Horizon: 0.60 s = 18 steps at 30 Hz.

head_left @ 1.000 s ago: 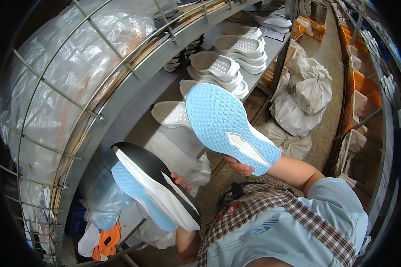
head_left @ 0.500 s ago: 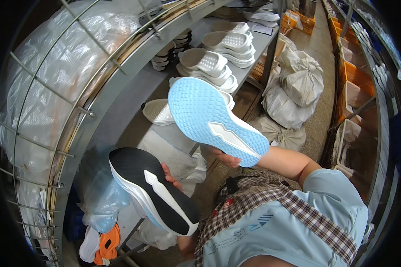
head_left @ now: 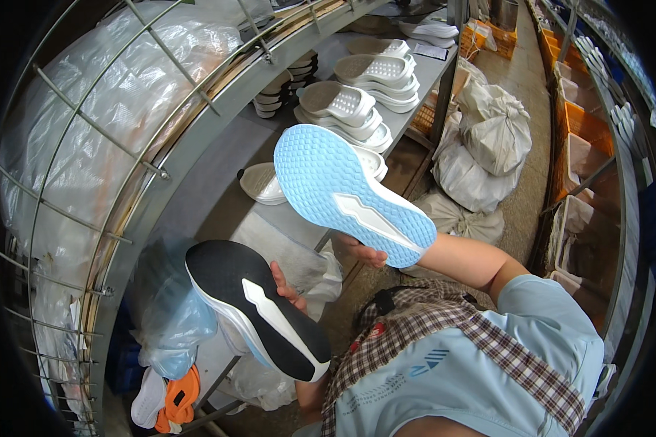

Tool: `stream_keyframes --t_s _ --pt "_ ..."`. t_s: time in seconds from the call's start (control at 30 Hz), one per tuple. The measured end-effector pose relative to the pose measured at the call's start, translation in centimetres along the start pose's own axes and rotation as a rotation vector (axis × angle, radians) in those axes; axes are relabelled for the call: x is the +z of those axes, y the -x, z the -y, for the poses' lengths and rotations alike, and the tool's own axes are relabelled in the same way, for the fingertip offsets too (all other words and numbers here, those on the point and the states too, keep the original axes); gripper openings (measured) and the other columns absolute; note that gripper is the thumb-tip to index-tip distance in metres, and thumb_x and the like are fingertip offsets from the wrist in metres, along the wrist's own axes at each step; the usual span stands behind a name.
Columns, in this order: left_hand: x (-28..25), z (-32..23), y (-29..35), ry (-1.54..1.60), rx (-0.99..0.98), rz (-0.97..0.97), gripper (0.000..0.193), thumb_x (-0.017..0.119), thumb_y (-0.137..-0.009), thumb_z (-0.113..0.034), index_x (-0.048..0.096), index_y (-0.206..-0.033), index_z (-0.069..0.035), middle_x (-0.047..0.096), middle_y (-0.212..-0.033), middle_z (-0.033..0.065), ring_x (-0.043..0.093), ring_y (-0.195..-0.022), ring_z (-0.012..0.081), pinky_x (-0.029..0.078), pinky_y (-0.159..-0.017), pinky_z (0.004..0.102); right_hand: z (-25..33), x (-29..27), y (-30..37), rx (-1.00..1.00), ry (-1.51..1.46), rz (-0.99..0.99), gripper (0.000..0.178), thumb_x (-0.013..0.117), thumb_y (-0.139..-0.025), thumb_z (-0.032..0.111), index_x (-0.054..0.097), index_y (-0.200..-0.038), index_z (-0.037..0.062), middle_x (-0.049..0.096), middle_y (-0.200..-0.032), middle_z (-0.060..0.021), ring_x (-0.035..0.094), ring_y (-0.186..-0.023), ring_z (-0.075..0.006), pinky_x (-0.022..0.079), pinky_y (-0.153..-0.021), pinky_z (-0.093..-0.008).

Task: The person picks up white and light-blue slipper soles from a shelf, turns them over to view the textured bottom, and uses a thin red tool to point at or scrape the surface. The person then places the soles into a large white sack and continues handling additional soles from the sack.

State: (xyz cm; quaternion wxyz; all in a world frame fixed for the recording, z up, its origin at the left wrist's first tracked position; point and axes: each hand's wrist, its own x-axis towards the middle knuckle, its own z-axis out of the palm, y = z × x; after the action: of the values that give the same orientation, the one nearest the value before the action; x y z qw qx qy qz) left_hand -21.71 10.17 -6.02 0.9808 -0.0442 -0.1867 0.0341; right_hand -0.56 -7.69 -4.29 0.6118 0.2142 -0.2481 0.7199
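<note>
My right hand (head_left: 364,251) grips a shoe sole with a light blue textured tread (head_left: 321,171) and a white insert, tread side turned up. Its fingers show at the sole's near edge; the rest of the hand is hidden behind it. Lower and to the left, my left hand (head_left: 288,286) is closed round a second sole with a black tread (head_left: 229,273), a white insert and a white and pale blue sidewall. Only its fingertips show past the sole's right edge. The two soles are held apart, both tilted, over a grey cloth (head_left: 270,247).
Stacked white soles (head_left: 372,73) stand on a grey shelf beyond my hands. A wire rack with plastic-wrapped goods (head_left: 116,95) curves along the left. Orange and white pieces (head_left: 181,393) lie at lower left. Tied sacks (head_left: 492,131) and orange crates (head_left: 583,131) line the aisle at right.
The black-treaded sole has shifted slightly to the right with my left hand. My right hand and the blue-treaded sole have moved slightly left and up. Both grips stay the same.
</note>
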Motion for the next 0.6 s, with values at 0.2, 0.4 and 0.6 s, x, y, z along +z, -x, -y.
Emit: stream_keyframes --t_s 0.2,0.4,0.6 --pt "1.1 1.4 -0.9 -0.092 0.086 0.057 0.058 0.051 -0.092 -0.030 0.027 -0.143 -0.015 0.025 -0.148 0.0021 0.050 -0.115 0.0261 0.038 -0.075 0.0344 -0.3 -0.9 -0.1 0.002 0.088 0.049 0.063 0.040 -0.093 0.047 0.041 -0.113 -0.0126 0.053 -0.085 -0.0222 0.056 -0.068 -0.0261 0.047 -0.060 -0.0329" --pt "0.9 1.4 0.0 -0.057 0.111 -0.029 0.063 0.052 -0.092 -0.031 0.022 -0.146 -0.020 0.035 -0.141 0.0044 0.051 -0.111 0.0247 0.039 -0.075 0.0324 0.7 2.7 -0.6 -0.056 0.350 -0.256 0.057 0.052 -0.091 0.039 0.040 -0.122 -0.0077 0.056 -0.095 -0.0256 0.062 -0.079 -0.0272 0.053 -0.070 -0.0361" --pt "0.2 1.4 -0.1 0.143 -0.077 0.167 0.064 0.052 -0.091 -0.029 0.021 -0.146 -0.017 0.027 -0.147 0.0120 0.048 -0.114 0.0238 0.044 -0.079 0.0330 0.2 7.7 -3.1 -0.076 1.562 -1.111 0.070 0.054 -0.078 0.006 0.023 -0.140 0.0033 0.051 -0.117 -0.0172 0.056 -0.100 -0.0195 0.048 -0.082 -0.0283"
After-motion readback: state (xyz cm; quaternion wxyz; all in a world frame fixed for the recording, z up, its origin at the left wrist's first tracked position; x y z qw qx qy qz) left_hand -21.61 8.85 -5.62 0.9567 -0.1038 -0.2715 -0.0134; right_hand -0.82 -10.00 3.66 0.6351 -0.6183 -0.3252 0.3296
